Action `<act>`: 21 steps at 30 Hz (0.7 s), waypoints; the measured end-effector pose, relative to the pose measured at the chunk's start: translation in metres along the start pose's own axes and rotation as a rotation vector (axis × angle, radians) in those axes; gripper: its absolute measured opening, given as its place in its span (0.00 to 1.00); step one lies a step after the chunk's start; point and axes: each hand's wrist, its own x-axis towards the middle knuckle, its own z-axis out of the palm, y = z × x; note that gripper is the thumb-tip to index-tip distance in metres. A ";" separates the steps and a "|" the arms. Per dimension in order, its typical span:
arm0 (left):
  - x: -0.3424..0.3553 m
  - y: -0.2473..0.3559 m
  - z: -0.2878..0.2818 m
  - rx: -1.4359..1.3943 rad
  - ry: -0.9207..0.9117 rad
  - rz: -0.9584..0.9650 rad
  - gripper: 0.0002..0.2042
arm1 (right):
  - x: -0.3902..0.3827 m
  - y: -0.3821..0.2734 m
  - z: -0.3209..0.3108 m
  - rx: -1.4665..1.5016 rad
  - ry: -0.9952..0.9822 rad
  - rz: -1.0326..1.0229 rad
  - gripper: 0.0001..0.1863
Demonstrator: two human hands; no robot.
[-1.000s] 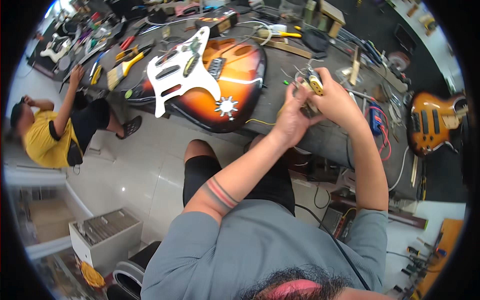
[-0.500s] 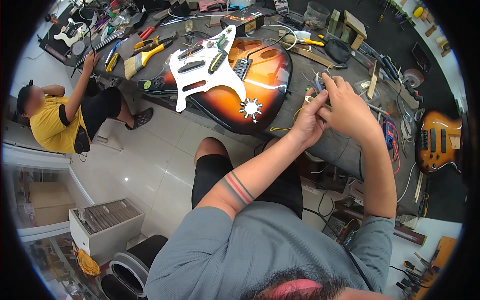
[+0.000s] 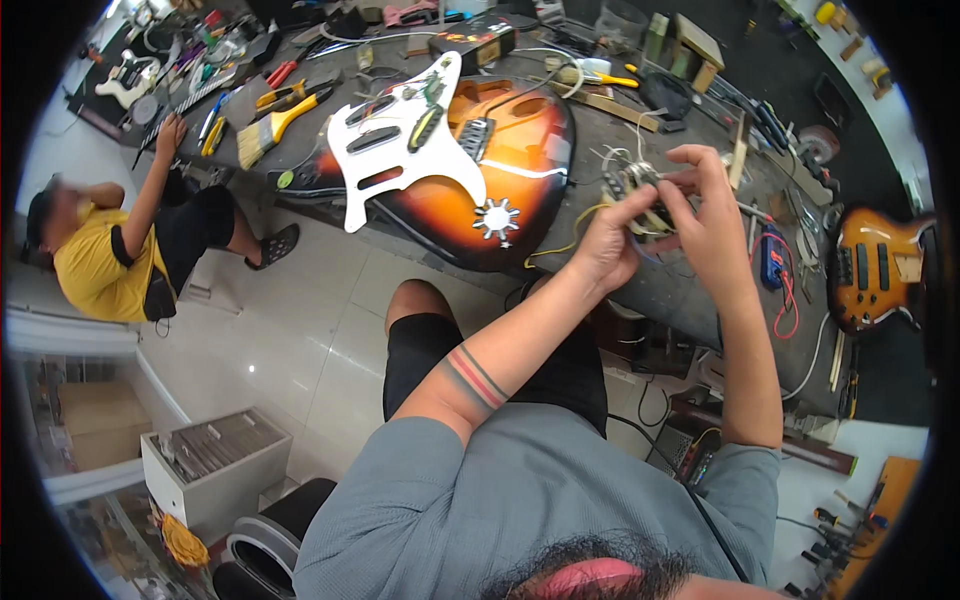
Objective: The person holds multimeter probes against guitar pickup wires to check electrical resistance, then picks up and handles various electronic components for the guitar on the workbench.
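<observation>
**Wired part pinched between both hands above the bench**

Held up over the right part of the workbench: a small wired electrical part, metal-coloured, with thin white and yellow leads trailing down toward the bench. Gripped from the left by the left hand, fingers curled in and thumb pressed to the part's near side. Met from the right by the right hand, fingertips pinched on the same part, index finger arched over the top. Both hands touching each other around it; exact kind of part too small to tell.

Just left of the hands, flat on the bench: a sunburst guitar body, its cavities exposed. Laid slantwise across its far-left half, a white pickguard with pickups mounted. Near the body's near edge, a white star-shaped piece.

Further left on the bench: a brush with a yellow handle and assorted hand tools. Far right, well apart from the hands: a second sunburst guitar, and near the bench's right edge a blue device with red wire.

Seated on the floor at far left, beside the bench: another person in a yellow shirt, one arm raised to the bench edge. Near left, on the tiled floor: a white box of flat parts.
</observation>
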 end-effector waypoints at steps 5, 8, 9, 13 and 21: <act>-0.003 0.007 -0.023 -0.063 0.106 -0.042 0.21 | 0.005 0.023 -0.009 0.297 -0.119 0.001 0.15; -0.005 0.013 -0.033 -0.151 -0.035 -0.068 0.23 | 0.022 0.045 -0.052 0.237 0.168 -0.040 0.13; -0.004 0.012 -0.033 -0.187 -0.050 -0.073 0.24 | 0.027 0.064 -0.073 0.174 0.267 -0.036 0.12; -0.007 0.016 -0.023 -0.171 -0.031 -0.051 0.21 | 0.021 0.129 -0.106 -0.467 0.130 0.143 0.09; -0.008 0.014 -0.021 -0.097 0.013 -0.056 0.23 | 0.001 0.161 -0.082 -0.814 0.000 -0.033 0.11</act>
